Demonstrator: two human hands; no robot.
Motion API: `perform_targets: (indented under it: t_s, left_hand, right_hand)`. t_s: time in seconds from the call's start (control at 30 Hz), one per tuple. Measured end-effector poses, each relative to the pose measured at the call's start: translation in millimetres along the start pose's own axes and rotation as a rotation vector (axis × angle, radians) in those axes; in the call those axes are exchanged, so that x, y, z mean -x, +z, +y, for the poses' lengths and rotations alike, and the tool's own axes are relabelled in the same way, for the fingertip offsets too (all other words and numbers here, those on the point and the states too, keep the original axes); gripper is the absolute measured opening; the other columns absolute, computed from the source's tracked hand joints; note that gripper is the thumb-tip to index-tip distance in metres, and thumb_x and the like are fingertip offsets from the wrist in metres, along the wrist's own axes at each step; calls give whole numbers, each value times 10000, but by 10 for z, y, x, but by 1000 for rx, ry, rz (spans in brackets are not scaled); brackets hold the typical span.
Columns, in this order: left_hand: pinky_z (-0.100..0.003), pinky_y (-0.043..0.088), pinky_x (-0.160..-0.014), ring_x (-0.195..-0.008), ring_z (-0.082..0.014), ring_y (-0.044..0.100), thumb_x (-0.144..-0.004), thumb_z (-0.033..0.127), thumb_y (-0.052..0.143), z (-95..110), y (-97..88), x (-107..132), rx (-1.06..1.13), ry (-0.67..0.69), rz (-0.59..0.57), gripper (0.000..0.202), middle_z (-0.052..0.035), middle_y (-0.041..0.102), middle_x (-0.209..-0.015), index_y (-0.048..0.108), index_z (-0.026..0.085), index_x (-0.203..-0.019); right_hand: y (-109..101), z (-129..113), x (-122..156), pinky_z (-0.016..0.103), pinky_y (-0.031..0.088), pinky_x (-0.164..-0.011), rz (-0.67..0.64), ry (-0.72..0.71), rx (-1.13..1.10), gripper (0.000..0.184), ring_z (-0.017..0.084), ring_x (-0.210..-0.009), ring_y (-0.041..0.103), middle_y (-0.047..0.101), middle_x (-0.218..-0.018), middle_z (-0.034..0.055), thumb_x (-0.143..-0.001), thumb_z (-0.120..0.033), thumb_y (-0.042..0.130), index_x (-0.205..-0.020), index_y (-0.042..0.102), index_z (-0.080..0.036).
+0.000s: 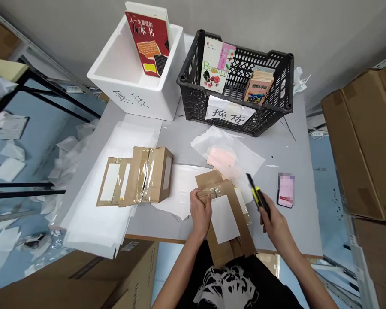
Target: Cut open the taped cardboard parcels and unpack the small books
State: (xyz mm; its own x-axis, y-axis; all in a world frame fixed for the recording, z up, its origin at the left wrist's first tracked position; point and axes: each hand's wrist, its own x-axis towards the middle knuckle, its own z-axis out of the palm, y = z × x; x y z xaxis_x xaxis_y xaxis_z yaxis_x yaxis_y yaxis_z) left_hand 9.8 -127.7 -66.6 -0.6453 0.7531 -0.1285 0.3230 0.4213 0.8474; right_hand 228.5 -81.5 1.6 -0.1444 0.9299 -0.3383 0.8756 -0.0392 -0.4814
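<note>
Grips with the left hand [201, 212] a flattish brown cardboard carton with clear tape and a white label [241, 219], by its taped far-left corner, with fingers curled around the edge. Holds it tilted over the front edge of the grey bench [296, 154], close against a black shirt with a white print [225, 287]. Clasps in the right hand [273, 219] a slim black-and-yellow utility knife [260, 198], pointed forward, to the right of the carton and apart from it. Just beyond the carton, lying under a translucent white sheet [247, 159]: a pale pink packet [221, 159]. Near the right edge, lying flat: a phone with a pink screen [285, 191]. To the left, on long white sheets [83, 223]: a brown taped cardboard box with an extended flap [161, 176]. Along the back, side by side: a white foam box [148, 96] with a red book [149, 40] upright inside, and a black plastic crate [266, 122] with books.
</note>
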Motion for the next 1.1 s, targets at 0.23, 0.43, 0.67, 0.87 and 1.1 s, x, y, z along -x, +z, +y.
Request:
perform_targets:
  t_s: [0.23,0.43,0.67,0.87,1.1]
  left_hand:
    - [-406,437,-939,-1088,-212,516,-876,284,490,-40,11,-4,23,66,4,279,-102,515,-1121,413,189,-1126]
    - [-402,437,-934,-1077,-208,514,-879,281,489,-45,14,-10,36,62,-2,263,-95,522,-1103,424,192,-1119]
    - [-393,443,-911,-1055,-209,516,-876,252,482,-13,7,-9,1,33,-22,258,-95,531,-1120,425,190,-1119]
    - [-382,445,-896,-1059,-208,513,-889,270,454,-16,12,-7,-20,27,-24,250,-97,531,-1136,426,194,-1125]
    - [-399,443,-880,-1046,-226,513,-892,304,436,12,4,-16,-35,5,-38,238,-102,536,-1110,431,185,-1098]
  right_hand:
    - [296,-910,297,250,477,-491,-155,-230,317,569,156,-622,614,642,-968,67,-938,-155,282,-1485,175,-269]
    - [428,-981,415,216,420,-431,-199,-226,516,746,122,-547,555,605,-902,46,-864,-3,341,-1504,36,-236]
    - [428,-1095,504,204,409,-443,-145,-258,584,854,107,-537,531,603,-884,47,-770,93,356,-1504,33,-203]
    - [543,-1095,565,196,442,-461,-54,-277,642,859,111,-559,553,625,-892,56,-779,91,349,-1502,-12,-200]
    - [624,-1097,632,205,458,-461,-27,-237,744,817,101,-528,560,631,-934,62,-801,58,380,-1499,41,-198]
